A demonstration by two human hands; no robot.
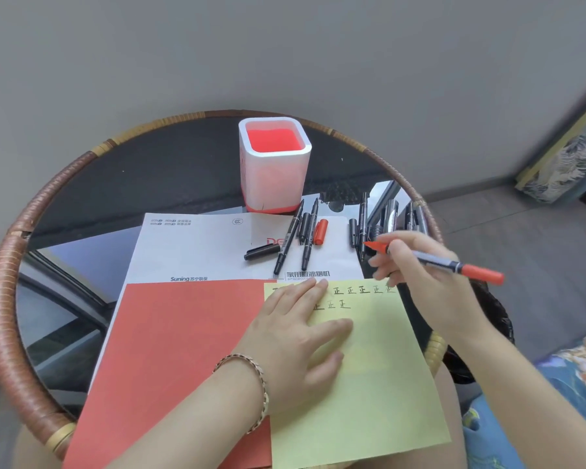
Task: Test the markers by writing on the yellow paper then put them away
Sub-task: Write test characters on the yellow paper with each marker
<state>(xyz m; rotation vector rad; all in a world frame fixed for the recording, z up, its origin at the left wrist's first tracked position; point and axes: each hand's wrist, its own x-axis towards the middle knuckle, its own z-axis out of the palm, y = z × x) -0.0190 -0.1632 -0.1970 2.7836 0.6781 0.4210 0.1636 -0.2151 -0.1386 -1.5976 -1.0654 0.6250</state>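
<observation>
The yellow paper (369,384) lies at the table's near right, with two rows of black written characters near its top edge. My left hand (295,336) rests flat on its upper left part, fingers spread. My right hand (416,265) grips an uncapped red marker (454,265) above the paper's top right corner, its red tip pointing left in the air. A red cap (320,231) lies among several black markers (290,236) and loose black caps on the white booklet. More black markers (391,216) lie at the table's right rim.
A white pen holder (274,170) with a red inside stands at the back centre. A white and red booklet (170,333) lies under the yellow paper. The round glass table has a woven rattan rim (4,299). A black bag (494,319) hangs off the right edge.
</observation>
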